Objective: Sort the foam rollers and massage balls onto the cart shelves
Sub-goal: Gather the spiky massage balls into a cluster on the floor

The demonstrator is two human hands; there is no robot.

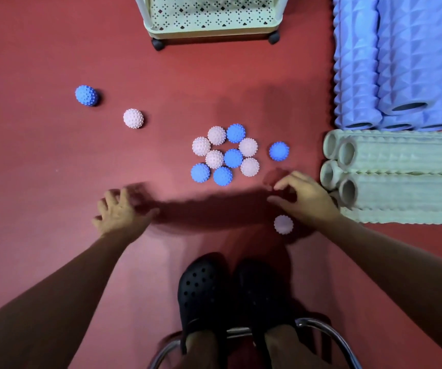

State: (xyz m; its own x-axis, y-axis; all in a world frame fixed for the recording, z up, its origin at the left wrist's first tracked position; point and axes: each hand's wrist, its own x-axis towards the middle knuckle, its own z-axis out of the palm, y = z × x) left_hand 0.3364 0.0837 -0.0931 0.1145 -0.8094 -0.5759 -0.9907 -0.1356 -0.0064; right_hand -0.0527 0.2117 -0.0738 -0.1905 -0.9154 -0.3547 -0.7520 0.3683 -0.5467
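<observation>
Several spiky massage balls, pink and blue, lie in a cluster (225,154) on the red floor. A lone blue ball (279,151) sits to its right, a blue ball (86,95) and a pink ball (133,118) lie far left, and a pink ball (283,224) rests under my right wrist. My right hand (306,198) hovers above the floor with loosely curled fingers, holding nothing. My left hand (118,211) is spread open over the floor, empty. Blue foam rollers (398,59) and pale green foam rollers (401,177) are stacked at the right. The green cart (211,30) stands at the top.
My two feet in black clogs (230,294) rest on a metal stool ring (329,334) at the bottom centre. The cart's black castors (158,44) stand on the floor. Bare red floor stretches across the left side.
</observation>
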